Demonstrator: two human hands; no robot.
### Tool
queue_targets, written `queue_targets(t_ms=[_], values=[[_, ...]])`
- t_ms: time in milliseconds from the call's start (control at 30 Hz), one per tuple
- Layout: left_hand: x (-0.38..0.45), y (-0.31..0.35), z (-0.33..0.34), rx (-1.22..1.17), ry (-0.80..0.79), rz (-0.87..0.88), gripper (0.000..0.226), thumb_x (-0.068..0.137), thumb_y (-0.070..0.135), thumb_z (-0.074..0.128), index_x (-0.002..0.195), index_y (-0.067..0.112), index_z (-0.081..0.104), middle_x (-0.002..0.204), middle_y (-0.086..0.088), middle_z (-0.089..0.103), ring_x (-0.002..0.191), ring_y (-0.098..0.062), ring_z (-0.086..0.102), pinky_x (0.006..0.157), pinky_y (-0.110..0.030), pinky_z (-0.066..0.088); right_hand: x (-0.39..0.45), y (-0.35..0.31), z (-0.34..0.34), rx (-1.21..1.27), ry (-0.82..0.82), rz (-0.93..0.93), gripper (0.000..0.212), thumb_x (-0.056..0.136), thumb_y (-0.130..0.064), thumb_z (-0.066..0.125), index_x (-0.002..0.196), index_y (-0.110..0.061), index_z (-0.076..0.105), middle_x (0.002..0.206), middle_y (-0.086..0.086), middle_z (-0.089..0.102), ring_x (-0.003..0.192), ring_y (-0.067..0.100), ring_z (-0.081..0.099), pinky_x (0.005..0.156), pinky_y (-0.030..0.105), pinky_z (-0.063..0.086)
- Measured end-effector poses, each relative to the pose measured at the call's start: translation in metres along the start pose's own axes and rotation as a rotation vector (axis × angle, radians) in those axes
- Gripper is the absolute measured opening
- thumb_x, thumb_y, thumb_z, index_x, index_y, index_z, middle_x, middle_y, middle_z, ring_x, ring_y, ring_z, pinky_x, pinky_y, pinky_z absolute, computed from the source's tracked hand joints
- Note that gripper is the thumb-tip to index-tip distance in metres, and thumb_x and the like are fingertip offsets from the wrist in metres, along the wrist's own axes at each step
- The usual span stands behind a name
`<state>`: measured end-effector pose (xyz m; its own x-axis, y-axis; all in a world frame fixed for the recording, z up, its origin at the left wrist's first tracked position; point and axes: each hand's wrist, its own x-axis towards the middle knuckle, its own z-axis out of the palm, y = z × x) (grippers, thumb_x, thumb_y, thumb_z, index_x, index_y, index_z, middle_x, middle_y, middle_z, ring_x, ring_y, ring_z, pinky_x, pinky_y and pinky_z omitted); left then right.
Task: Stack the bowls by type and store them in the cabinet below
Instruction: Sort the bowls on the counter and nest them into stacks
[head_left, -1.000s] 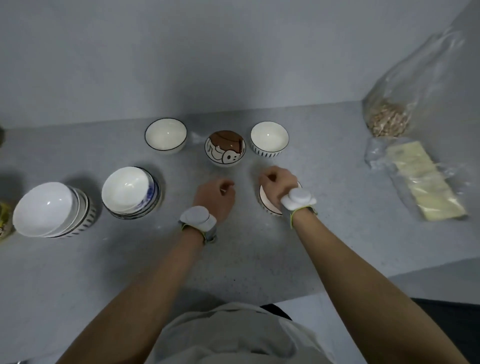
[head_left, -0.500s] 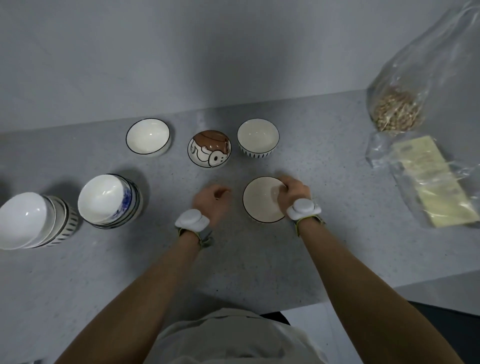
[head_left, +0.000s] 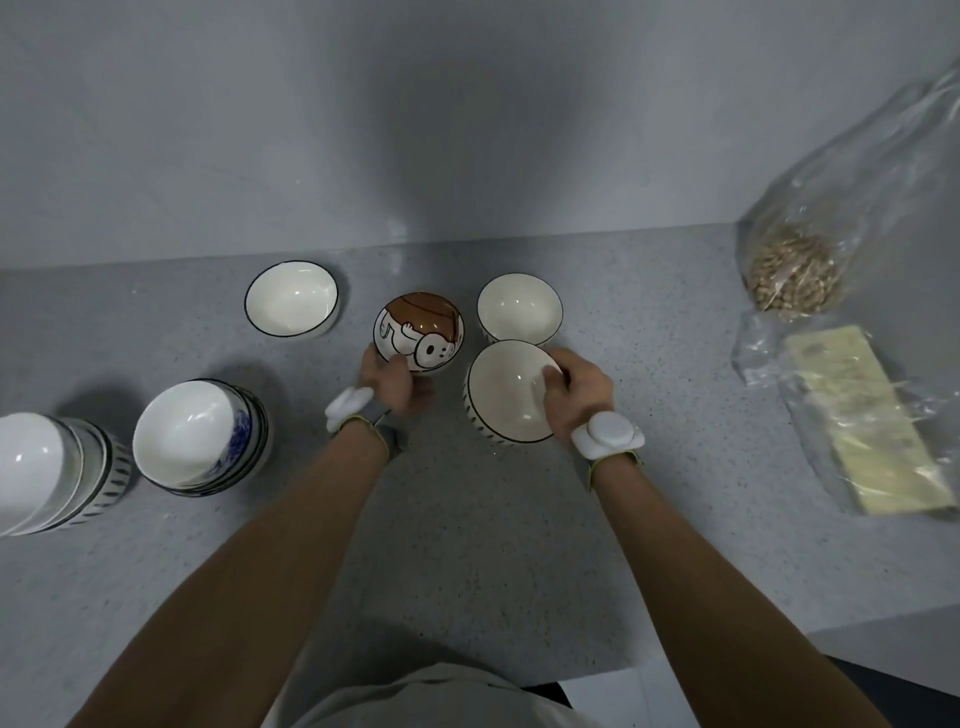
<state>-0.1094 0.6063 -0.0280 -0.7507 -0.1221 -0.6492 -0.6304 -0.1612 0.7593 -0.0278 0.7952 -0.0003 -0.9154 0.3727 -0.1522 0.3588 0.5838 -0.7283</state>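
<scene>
My right hand (head_left: 574, 387) grips the right rim of a white bowl with dark dashes on its side (head_left: 506, 392), lifted and tilted toward me. Just behind it sits a matching white bowl (head_left: 519, 307) on the grey counter (head_left: 467, 519). My left hand (head_left: 395, 382) holds the near rim of a cartoon bowl with a brown-haired figure (head_left: 418, 331). A black-rimmed white bowl (head_left: 291, 300) stands at the back left. Two stacks stand at the left: a blue-patterned stack (head_left: 200, 439) and a dash-patterned stack (head_left: 49, 470).
A clear bag of brown dried food (head_left: 795, 270) leans in the right corner. A flat pale packet in plastic (head_left: 872, 421) lies in front of it. The grey wall runs along the back. The counter's front edge steps down at the lower right.
My right hand has lifted the dashed white bowl and carried it toward the matching bowl. My left hand has reached forward and taken the cartoon bowl's rim.
</scene>
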Motion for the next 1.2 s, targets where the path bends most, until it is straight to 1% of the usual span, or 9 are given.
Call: queue_targets(t_ms=[100, 233, 400, 567, 733, 867, 1033, 1100, 1200], values=[[-0.003, 0.000, -0.007, -0.062, -0.028, 0.017, 0.041, 0.097, 0.000, 0.035, 0.135, 0.013, 0.044, 0.109, -0.013, 0.056, 0.080, -0.034, 0.060, 0.080, -0.053, 0.051, 0.002, -0.008, 0.007, 0.017, 0.010, -0.003, 0.028, 0.094, -0.011, 0.049, 0.114, -0.017, 0.067, 0.103, 0.006, 0.072, 0.098, 0.028, 0.063, 0.079, 0.022, 0.042], [-0.007, -0.016, -0.029, -0.030, -0.010, 0.001, 0.046, 0.094, 0.000, 0.039, 0.138, 0.014, 0.047, 0.129, -0.017, 0.056, 0.110, -0.044, 0.056, 0.085, -0.059, 0.051, 0.000, -0.025, 0.015, 0.037, 0.043, -0.021, 0.029, 0.094, -0.011, 0.048, 0.115, -0.017, 0.068, 0.102, 0.007, 0.072, 0.097, 0.028, 0.063, 0.082, 0.028, 0.048], [-0.035, -0.037, -0.060, 0.064, -0.016, -0.005, 0.044, 0.094, 0.002, 0.044, 0.135, 0.016, 0.051, 0.129, -0.019, 0.059, 0.109, -0.042, 0.060, 0.090, -0.055, 0.052, -0.008, -0.046, 0.033, 0.043, 0.043, -0.034, 0.029, 0.094, -0.014, 0.049, 0.117, -0.018, 0.066, 0.101, 0.010, 0.071, 0.098, 0.030, 0.063, 0.084, 0.032, 0.050], [-0.069, -0.040, -0.085, 0.115, -0.104, -0.122, 0.036, 0.101, 0.016, 0.039, 0.133, 0.029, 0.049, 0.110, -0.015, 0.062, 0.075, -0.029, 0.063, 0.056, -0.034, 0.059, -0.029, -0.061, 0.055, -0.007, -0.035, -0.066, 0.025, 0.096, -0.012, 0.047, 0.112, -0.011, 0.066, 0.104, 0.010, 0.070, 0.097, 0.028, 0.062, 0.074, 0.021, 0.038], [-0.080, -0.034, -0.100, 0.114, -0.173, -0.275, 0.045, 0.098, 0.046, 0.040, 0.119, 0.010, 0.057, 0.103, -0.015, 0.063, 0.094, -0.033, 0.060, 0.068, -0.042, 0.054, -0.041, -0.064, 0.081, -0.090, -0.083, -0.087, 0.026, 0.097, -0.011, 0.046, 0.113, -0.009, 0.066, 0.106, 0.015, 0.069, 0.099, 0.034, 0.060, 0.076, 0.028, 0.042], [-0.085, -0.030, -0.104, 0.094, -0.184, -0.296, 0.038, 0.095, 0.053, 0.038, 0.091, 0.020, 0.056, 0.093, -0.010, 0.060, 0.100, -0.035, 0.058, 0.085, -0.051, 0.053, -0.044, -0.062, 0.093, -0.138, -0.035, -0.091, 0.026, 0.095, -0.009, 0.046, 0.111, -0.009, 0.066, 0.103, 0.016, 0.069, 0.097, 0.037, 0.056, 0.072, 0.029, 0.037], [-0.084, -0.027, -0.098, 0.104, -0.133, -0.245, 0.046, 0.094, 0.057, 0.038, 0.112, 0.019, 0.056, 0.108, -0.009, 0.061, 0.091, -0.030, 0.061, 0.073, -0.048, 0.057, -0.043, -0.060, 0.103, -0.155, -0.004, -0.079, 0.025, 0.094, -0.007, 0.046, 0.108, -0.008, 0.067, 0.101, 0.018, 0.068, 0.093, 0.039, 0.057, 0.077, 0.034, 0.038], [-0.080, -0.029, -0.097, 0.150, -0.127, -0.199, 0.053, 0.095, 0.058, 0.036, 0.123, 0.017, 0.055, 0.104, -0.005, 0.062, 0.086, -0.026, 0.062, 0.071, -0.048, 0.058, -0.044, -0.058, 0.105, -0.141, 0.011, -0.067, 0.026, 0.094, -0.007, 0.046, 0.109, -0.008, 0.067, 0.104, 0.018, 0.066, 0.092, 0.037, 0.057, 0.077, 0.033, 0.039], [-0.077, -0.031, -0.097, 0.246, -0.150, -0.114, 0.053, 0.097, 0.055, 0.033, 0.142, 0.028, 0.039, 0.119, -0.003, 0.058, 0.087, -0.022, 0.063, 0.063, -0.041, 0.059, -0.046, -0.057, 0.106, -0.101, 0.009, -0.029, 0.026, 0.095, -0.008, 0.046, 0.111, -0.005, 0.067, 0.115, 0.020, 0.050, 0.090, 0.036, 0.056, 0.076, 0.030, 0.043]])
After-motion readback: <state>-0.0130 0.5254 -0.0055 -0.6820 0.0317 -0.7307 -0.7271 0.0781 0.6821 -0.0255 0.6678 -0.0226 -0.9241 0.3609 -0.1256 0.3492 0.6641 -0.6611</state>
